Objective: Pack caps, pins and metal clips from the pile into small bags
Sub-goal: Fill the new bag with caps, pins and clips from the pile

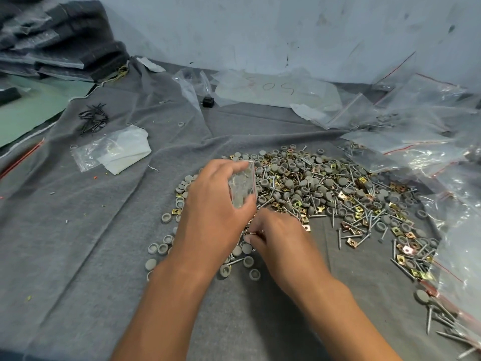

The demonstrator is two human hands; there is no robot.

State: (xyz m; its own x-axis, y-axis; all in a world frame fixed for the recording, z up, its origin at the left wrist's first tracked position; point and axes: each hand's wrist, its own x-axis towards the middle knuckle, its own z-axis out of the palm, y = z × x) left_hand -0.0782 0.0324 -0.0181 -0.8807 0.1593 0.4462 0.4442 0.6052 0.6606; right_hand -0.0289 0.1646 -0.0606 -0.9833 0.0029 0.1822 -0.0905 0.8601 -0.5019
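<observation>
Head view of a packing station. The left hand (210, 201) holds a small clear bag (242, 187) upright between thumb and curled fingers, just above the near left edge of the pile (325, 194). The right hand (281, 239), knuckles up and fingers curled downward, pinches small metal pieces at its fingertips (251, 234), directly below the bag; exactly what these pieces are cannot be told. The pile lies on a grey felt cloth (91, 230) covering the desk and mixes round grey caps (162, 248), long silver pins (339, 238) and square brass-coloured metal clips (352, 241); loose caps are scattered around both wrists. To the right, a heap of clear zip bags with red seal lines (426, 142) overlaps the edge of the pile, some already containing parts. On the cloth to the left lie a flat stack of empty small bags (86, 156) beside a white folded sheet (127, 149), and farther back a bundle of black wire ties (92, 119). A small black block (208, 101) sits near a large crumpled plastic sheet (273, 91) against the wall (260, 29).
</observation>
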